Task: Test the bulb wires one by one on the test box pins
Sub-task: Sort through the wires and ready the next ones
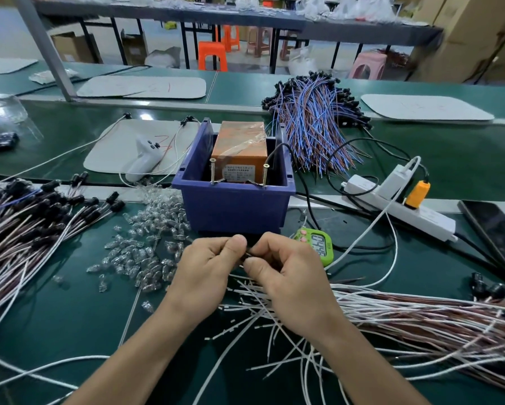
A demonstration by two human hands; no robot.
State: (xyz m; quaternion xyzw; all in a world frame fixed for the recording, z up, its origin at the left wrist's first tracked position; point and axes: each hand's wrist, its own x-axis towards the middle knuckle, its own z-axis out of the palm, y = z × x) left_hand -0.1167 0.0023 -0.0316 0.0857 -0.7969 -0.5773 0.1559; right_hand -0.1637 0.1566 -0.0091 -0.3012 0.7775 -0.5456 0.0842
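Green counter (70, 317) runs across a workshop, with stools and cartons behind. The blue test box (233, 206) stands in the middle, its two pins (212, 171) sticking up from the near rim. Just in front of it my left hand (207, 267) and right hand (286, 276) meet, fingertips of both pinching one small dark wire end (246, 255); what exactly it is, I cannot tell. It is below the pins and touching neither, so I judge this test not yet made. Loose glass bulbs (146, 249) lie to the left. A large bundle of wires (420, 314) spreads under my right wrist, another (20, 229) far left. Which bundle is tested I cannot say; plenty seems left.
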